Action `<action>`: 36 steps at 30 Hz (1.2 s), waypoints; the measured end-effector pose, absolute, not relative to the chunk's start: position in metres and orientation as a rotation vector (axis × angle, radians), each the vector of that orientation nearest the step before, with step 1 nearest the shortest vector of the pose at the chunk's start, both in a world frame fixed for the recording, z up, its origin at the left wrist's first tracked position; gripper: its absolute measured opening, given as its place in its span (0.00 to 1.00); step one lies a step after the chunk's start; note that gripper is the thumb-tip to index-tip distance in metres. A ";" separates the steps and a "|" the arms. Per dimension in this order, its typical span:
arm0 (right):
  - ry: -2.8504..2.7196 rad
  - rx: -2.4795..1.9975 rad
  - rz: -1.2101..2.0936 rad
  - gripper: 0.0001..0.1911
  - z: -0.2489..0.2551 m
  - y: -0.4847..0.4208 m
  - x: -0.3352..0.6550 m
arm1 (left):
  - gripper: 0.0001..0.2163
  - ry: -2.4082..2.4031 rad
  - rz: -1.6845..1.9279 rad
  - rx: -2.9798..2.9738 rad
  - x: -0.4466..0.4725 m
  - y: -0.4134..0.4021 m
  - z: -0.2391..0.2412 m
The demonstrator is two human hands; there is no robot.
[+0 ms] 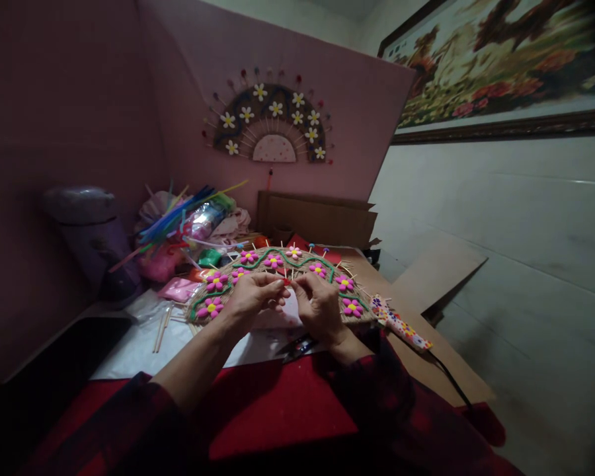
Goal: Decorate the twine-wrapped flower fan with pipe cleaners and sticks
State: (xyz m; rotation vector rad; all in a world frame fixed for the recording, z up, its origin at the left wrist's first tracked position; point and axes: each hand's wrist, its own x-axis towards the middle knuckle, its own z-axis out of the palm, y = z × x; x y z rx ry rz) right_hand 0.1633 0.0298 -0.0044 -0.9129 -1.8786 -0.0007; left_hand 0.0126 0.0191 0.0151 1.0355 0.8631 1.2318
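My left hand (258, 295) and my right hand (318, 305) meet in front of me, fingertips pinched together. Between them is a small red piece (286, 282), perhaps soft clay, too small to make out well. Just behind and below the hands lies a fan-shaped craft (258, 262) wound in brown cord, with pink flowers (344, 283), a wavy green line and thin sticks poking from its curved edge. Blue and purple tips cap a few of these sticks. Its pale half-round centre (291, 311) shows between my hands, partly hidden by them.
Bags of coloured material (163, 261) and long coloured strips (178, 215) pile up at the left. Loose wooden sticks (162, 328) and dark scissors (298, 348) lie nearer. A flower-patterned tool (401, 325) with a black cord rests right, by cardboard (317, 219). Another flowered fan (276, 108) hangs behind.
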 end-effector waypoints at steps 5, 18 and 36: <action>-1.864 -0.931 0.008 0.08 -0.005 0.027 0.161 | 0.10 0.843 1.225 0.954 0.014 0.019 0.014; -1.959 -0.801 0.124 0.07 -0.007 0.029 0.161 | 0.08 1.122 1.271 1.528 0.016 0.018 0.017; -1.884 -0.907 0.257 0.08 -0.002 0.030 0.161 | 0.06 1.293 1.414 1.995 0.011 0.021 0.010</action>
